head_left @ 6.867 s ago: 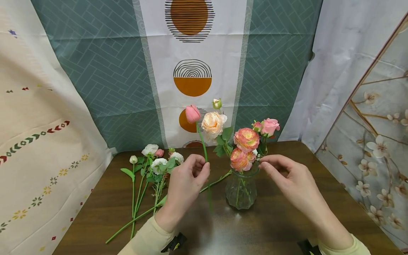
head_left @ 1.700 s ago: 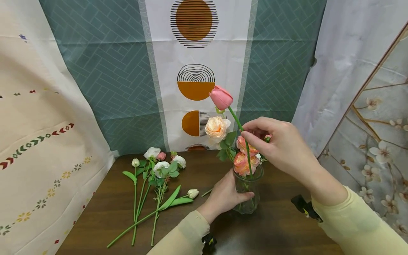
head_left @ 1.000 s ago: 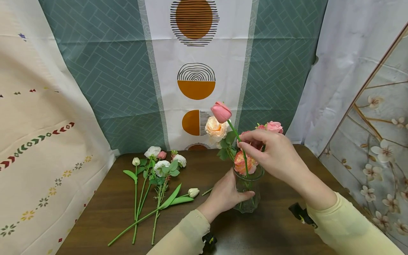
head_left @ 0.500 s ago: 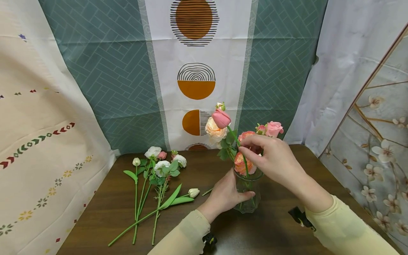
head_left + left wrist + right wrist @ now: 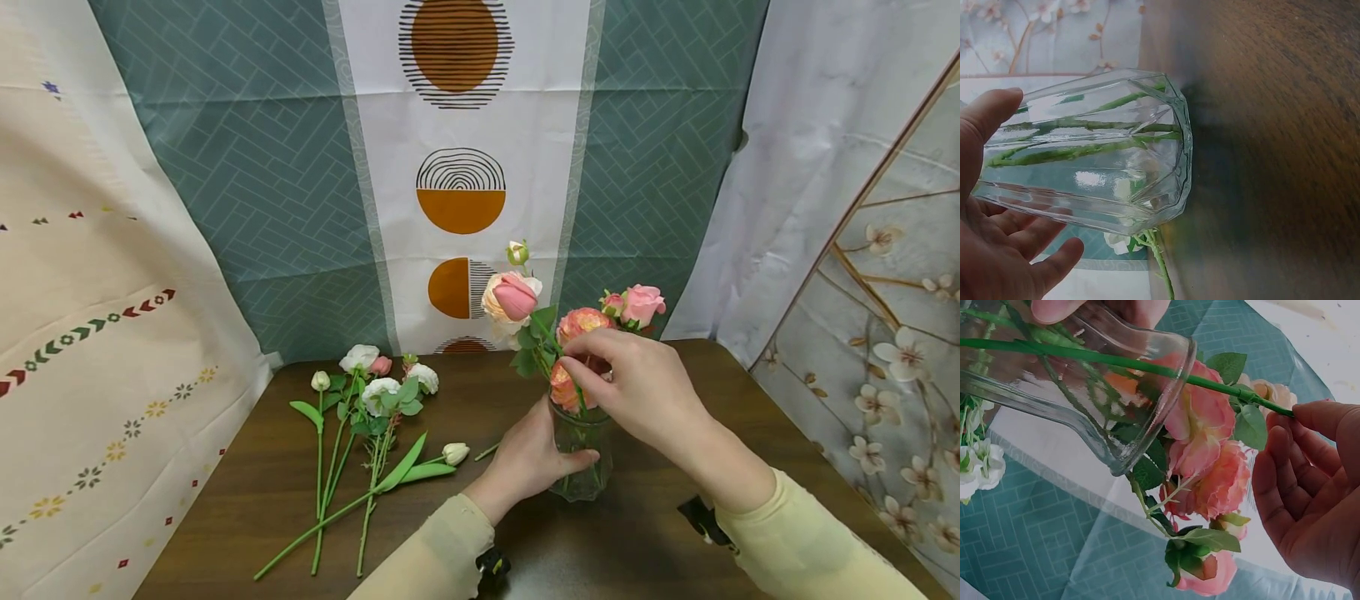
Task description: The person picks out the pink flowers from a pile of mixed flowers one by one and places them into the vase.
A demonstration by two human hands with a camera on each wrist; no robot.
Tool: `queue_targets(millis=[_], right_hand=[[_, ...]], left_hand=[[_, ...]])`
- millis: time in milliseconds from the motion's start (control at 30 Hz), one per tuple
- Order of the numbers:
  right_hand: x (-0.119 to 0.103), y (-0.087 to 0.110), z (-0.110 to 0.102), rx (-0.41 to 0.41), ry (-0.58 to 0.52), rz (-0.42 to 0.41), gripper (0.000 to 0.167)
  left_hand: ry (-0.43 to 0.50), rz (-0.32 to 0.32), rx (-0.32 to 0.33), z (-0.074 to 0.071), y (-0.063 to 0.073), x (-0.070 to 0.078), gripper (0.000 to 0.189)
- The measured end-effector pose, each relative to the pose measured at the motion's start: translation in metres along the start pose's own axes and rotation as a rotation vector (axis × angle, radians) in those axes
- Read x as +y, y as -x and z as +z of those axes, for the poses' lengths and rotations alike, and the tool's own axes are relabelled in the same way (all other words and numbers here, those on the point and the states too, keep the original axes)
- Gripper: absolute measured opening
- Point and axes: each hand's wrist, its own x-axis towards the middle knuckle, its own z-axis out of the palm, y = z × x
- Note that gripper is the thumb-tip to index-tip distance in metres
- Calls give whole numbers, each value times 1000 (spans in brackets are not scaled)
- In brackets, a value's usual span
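My left hand (image 5: 525, 454) grips the clear glass vase (image 5: 583, 483) from its left side, thumb across the front. In the left wrist view several green stems show through the faceted glass. My right hand (image 5: 637, 383) pinches the stem of a pink tulip (image 5: 516, 296) between thumb and fingertips, above the vase mouth. The right wrist view shows that stem (image 5: 1222, 387) running down inside the vase. Coral-pink ranunculus-like flowers (image 5: 1200, 431), a cream rose (image 5: 491, 308) partly behind the tulip, and a pink rose (image 5: 643, 305) stand in the vase.
Left of the vase, white roses (image 5: 360, 358) and a white tulip bud (image 5: 320, 381) lie on the brown table (image 5: 637, 542). Another white tulip (image 5: 455, 453) lies crosswise over their stems. A patterned curtain (image 5: 285, 208) hangs behind the table.
Earlier my left hand held the pink tulip beside the vase. Now my left hand grips the vase, and my right hand has lowered the tulip into it, its head sinking in front of the cream rose.
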Motion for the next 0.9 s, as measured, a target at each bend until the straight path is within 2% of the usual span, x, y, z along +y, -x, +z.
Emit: queue_targets(millis=[333, 900], right_hand=[[1, 3, 11, 82, 96, -95, 6], [4, 5, 21, 109, 189, -159, 10]], left_hand=[[-4, -6, -2, 0, -1, 1, 105], [-32, 11, 12, 0, -1, 1, 106]])
